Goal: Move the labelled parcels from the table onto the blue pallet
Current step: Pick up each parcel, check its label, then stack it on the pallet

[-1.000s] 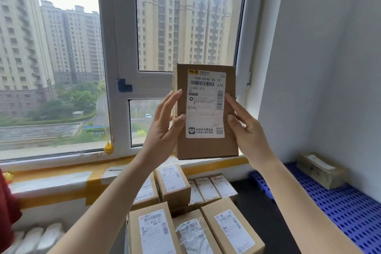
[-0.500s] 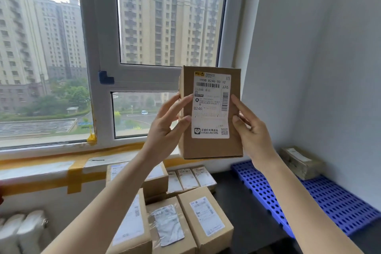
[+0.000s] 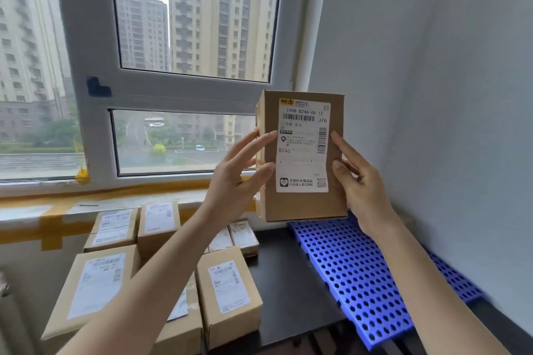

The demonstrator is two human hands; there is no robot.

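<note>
I am holding one brown cardboard parcel with a white printed shipping label (image 3: 301, 155) upright in the air, label facing me, above the near end of the blue perforated plastic pallet (image 3: 357, 274). My left hand (image 3: 236, 181) is pressing its straight fingers against the parcel's left side, thumb on the front edge; my right hand (image 3: 357, 179) is gripping the right edge, thumb on the front and the other fingers going behind, where I cannot see them. The parcel is touching nothing but my hands.

I am judging the task to be at an early stage. The stretch of pallet I can see is carrying no parcel, though its far end is hiding behind the held parcel and my right forearm, so I cannot tell what lies there. On the dark table (image 3: 288, 282), a cluster of labelled brown cardboard parcels (image 3: 227, 288) is waiting, packed close beside each other below the window sill (image 3: 86, 204); at least six are showing. All of these are left to move, after this one is set down.
</note>
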